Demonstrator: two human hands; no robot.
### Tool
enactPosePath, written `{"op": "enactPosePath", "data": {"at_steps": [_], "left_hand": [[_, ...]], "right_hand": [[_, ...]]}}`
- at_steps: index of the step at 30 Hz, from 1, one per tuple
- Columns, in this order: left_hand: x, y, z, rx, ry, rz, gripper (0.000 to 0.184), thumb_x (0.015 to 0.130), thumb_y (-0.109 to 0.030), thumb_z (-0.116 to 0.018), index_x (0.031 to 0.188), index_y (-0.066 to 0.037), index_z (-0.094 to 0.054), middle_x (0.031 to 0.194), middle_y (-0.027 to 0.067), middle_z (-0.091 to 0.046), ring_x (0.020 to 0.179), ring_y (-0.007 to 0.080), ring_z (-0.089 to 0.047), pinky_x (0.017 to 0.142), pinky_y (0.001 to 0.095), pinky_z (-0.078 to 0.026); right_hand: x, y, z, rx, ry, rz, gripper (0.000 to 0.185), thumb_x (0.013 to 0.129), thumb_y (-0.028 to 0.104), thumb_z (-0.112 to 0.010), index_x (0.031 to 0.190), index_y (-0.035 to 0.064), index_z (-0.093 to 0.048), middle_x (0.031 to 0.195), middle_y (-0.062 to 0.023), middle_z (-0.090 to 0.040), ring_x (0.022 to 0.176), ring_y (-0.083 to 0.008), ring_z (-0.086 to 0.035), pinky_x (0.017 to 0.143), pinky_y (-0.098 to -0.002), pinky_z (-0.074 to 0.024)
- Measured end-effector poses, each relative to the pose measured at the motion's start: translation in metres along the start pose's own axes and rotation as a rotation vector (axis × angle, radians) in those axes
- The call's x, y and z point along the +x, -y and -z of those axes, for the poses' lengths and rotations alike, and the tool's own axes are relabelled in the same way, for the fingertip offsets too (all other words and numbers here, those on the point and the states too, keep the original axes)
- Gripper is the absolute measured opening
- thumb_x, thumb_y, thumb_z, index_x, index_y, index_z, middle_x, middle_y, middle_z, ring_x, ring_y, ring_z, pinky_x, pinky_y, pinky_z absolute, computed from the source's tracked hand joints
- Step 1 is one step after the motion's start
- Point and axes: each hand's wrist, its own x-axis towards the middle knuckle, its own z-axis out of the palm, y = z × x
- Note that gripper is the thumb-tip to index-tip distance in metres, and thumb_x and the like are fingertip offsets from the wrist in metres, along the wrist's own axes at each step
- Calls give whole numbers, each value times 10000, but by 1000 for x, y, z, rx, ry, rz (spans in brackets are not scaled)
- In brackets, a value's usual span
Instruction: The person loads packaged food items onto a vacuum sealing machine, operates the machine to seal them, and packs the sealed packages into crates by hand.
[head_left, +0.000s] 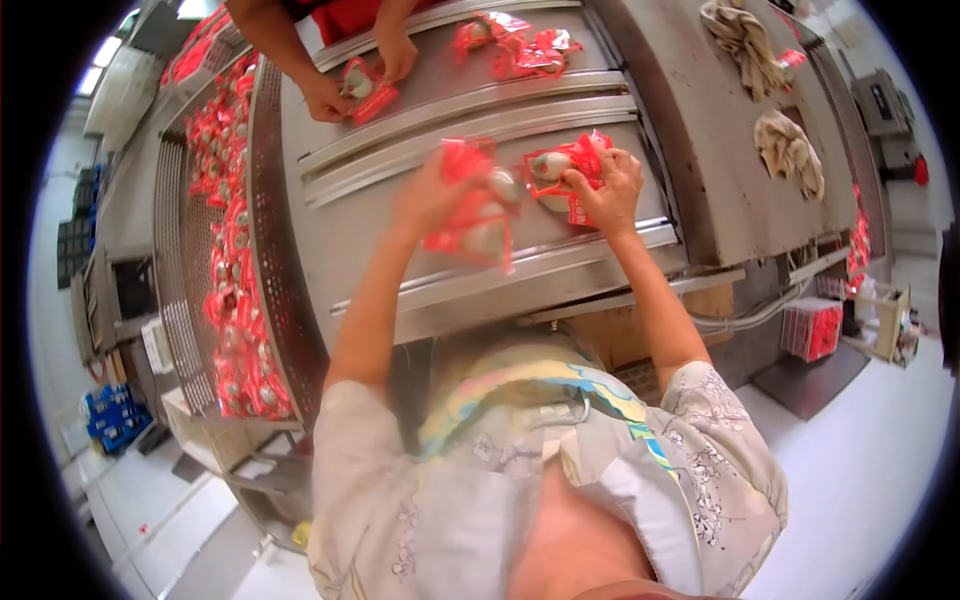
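Observation:
Over the steel worktable (pixel 400 245), my left hand (pixel 430 195) is closed on red-and-clear packets (pixel 483 215) with pale egg-like items inside; hand and packets are blurred by motion. To the right, my right hand (pixel 608 190) has its fingers closed on the edge of another red packet (pixel 560 170), which shows a pale round item through its clear part. The two groups of packets are close together near the table's front rail.
Across the table, a co-worker's hands (pixel 360 85) handle a red packet. More packets (pixel 515 48) lie at the far side. A perforated metal trough (pixel 285 230) with many packets (pixel 235 300) runs along the left. Cloths (pixel 790 150) lie on the right-hand metal surface.

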Motion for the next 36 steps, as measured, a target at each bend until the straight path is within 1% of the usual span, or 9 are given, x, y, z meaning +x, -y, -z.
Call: {"op": "enactPosePath", "data": {"at_steps": [6,9,13,17,20,21,25,29,36], "left_hand": [[20,7,12,-95,-30,201,404,899,-411,-522,1022,-53,-663,1028,180,-650,953,352,-609,817,393,-462],[32,51,-5,-316,-334,27,274,874,-278,-604,947,-21,-663,908,137,-667,833,264,-636,764,345,-474],[22,48,28,-609,-250,58,144,935,-122,-560,1017,-18,-616,873,-16,-604,812,57,-531,746,198,-429],[11,69,55,-649,-416,-40,122,911,-101,-562,987,-11,-597,890,49,-636,810,110,-583,742,266,-469],[-5,85,78,-611,-446,-133,105,893,-57,-568,984,-15,-596,931,61,-631,818,132,-589,755,270,-471],[-10,89,84,-567,-462,-156,108,885,-41,-569,986,-16,-596,941,65,-628,822,141,-592,760,271,-472],[-30,103,105,-453,-449,-226,93,899,3,-563,989,14,-581,986,51,-619,832,101,-568,744,244,-474],[-44,102,117,-340,-486,-314,86,861,3,-606,946,-6,-610,922,49,-601,784,118,-567,677,238,-465],[-58,142,117,-444,-531,-126,266,813,-19,-678,1062,-32,-585,910,27,-559,761,97,-537,638,205,-441]], "right_hand": [[19,-49,-5,929,173,-466,547,935,436,-552,1327,63,-473,856,44,-489,729,-36,-441,642,-194,-408],[43,-44,2,1061,167,-777,516,924,446,-561,1240,39,-537,885,-27,-567,789,-107,-565,684,-247,-461],[62,-80,-28,389,378,-411,452,887,492,-572,1008,72,-688,926,-166,-617,869,-275,-621,767,-391,-488],[99,-68,-28,-171,455,-158,487,810,552,-618,1028,127,-712,1010,-187,-639,937,-354,-620,839,-419,-489],[126,-48,-38,83,529,-462,619,774,520,-676,1168,47,-614,1024,-250,-616,1026,-352,-594,885,-434,-465],[129,-27,-37,-182,357,-252,589,791,477,-678,1158,22,-608,1029,-227,-621,1001,-353,-600,873,-422,-471],[132,73,-47,36,111,162,419,832,315,-682,1150,52,-615,1024,-186,-632,950,-336,-609,833,-392,-487],[77,224,-69,590,726,-183,308,848,214,-666,1089,26,-625,1010,-143,-648,913,-274,-631,787,-345,-489],[31,271,-144,871,777,-391,244,844,202,-677,976,1,-634,836,-50,-652,742,-116,-580,677,-273,-470]]}}
